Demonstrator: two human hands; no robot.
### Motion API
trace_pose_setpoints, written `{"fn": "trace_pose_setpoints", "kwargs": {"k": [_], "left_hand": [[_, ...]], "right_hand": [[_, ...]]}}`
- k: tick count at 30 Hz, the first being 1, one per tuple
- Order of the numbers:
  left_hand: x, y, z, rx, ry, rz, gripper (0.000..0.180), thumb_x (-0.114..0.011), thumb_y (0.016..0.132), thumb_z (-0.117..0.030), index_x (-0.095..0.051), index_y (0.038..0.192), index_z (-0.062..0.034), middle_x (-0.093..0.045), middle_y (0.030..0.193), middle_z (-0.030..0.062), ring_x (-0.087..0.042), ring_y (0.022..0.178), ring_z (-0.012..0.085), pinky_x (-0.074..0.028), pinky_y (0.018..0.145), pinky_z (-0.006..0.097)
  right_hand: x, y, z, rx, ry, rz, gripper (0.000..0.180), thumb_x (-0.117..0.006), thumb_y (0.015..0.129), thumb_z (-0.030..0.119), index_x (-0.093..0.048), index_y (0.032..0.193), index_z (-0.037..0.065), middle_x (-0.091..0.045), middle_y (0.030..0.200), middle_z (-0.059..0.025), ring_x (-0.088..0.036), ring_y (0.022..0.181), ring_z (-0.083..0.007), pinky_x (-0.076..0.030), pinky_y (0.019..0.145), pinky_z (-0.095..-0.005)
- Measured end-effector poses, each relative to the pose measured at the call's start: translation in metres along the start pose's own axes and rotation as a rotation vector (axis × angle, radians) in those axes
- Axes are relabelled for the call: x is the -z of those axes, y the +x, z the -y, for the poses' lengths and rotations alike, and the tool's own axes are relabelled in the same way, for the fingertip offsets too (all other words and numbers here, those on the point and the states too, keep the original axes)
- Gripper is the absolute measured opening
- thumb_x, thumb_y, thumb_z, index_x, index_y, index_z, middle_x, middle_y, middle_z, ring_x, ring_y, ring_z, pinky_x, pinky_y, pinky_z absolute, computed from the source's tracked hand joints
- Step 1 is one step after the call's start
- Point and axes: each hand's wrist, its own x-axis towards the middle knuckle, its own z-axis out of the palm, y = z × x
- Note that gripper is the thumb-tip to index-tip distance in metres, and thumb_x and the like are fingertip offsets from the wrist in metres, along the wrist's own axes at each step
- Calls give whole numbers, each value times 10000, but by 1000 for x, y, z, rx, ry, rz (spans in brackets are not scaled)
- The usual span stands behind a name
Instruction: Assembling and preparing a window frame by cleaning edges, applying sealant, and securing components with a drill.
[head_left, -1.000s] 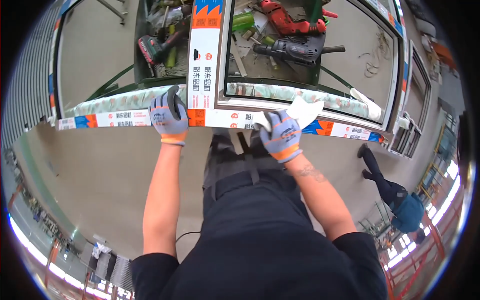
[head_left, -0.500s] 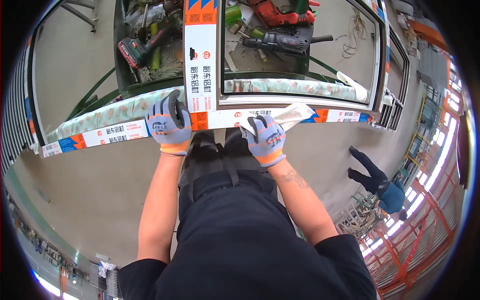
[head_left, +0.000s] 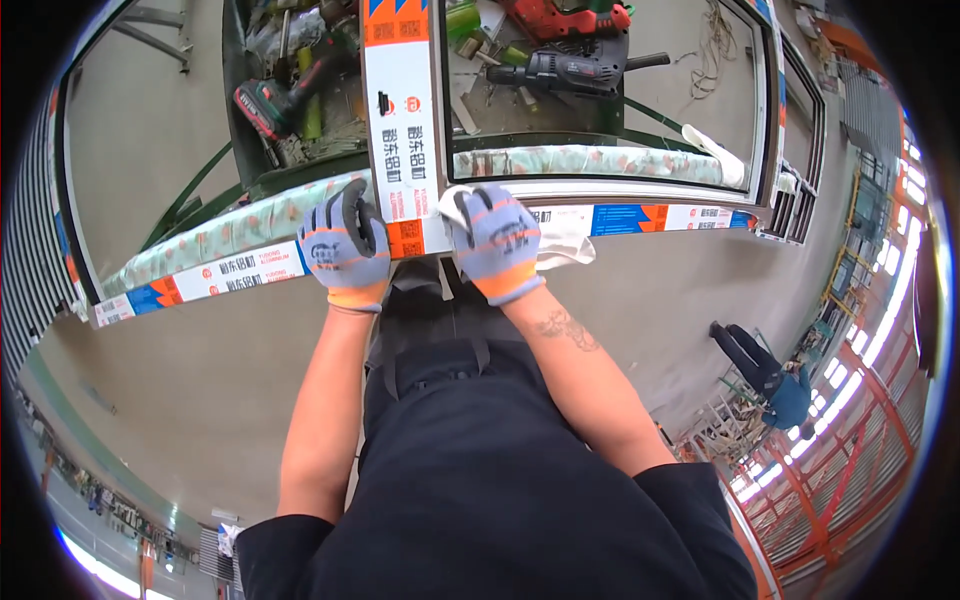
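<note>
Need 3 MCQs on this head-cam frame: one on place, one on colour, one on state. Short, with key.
1. Where does the white cloth lie?
A. on the floor beside the far person
B. under the right hand on the window frame's near rail
C. over the drill

2. What colour are the glove cuffs?
A. orange
B. green
C. black

3. What is the left hand doing?
A. hanging free
B. holding a drill
C. resting on the frame beside the upright bar

Answers:
1 B: the cloth sticks out from beneath the right glove on the near rail.
2 A: both grey gloves end in orange bands at the wrist.
3 C: the left glove lies on the rail next to the upright bar; the black drill lies untouched behind the glass.
</note>
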Motion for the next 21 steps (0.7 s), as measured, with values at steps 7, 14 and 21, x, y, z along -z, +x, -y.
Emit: {"fn": "trace_pose_setpoints", "kwargs": {"k": [7,14,21], "left_hand": [[-7,-1,2,-1,13,6,261,-629,816,-58,-684,1069,-97,-681,980,116,-624,898,338,-479,809,439],[-6,-1,5,-4,46,11,272,-629,805,-60,-682,1071,-92,-679,981,115,-620,886,340,-477,808,436],[-8,-5,3,-9,58,25,251,-632,816,-66,-682,1061,-91,-684,988,117,-622,889,343,-479,819,444]], "right_hand": [[-2,-11,-1,17,-3,-15,294,-738,740,167,-653,1013,100,-627,984,-105,-629,886,-299,-528,742,-404],[12,-33,-17,4,-11,38,304,-739,741,188,-664,1019,92,-624,962,-100,-631,879,-298,-531,734,-399],[1,-5,-12,21,-44,1,310,-729,724,185,-660,1008,82,-634,972,-128,-629,884,-322,-531,763,-422]]}}
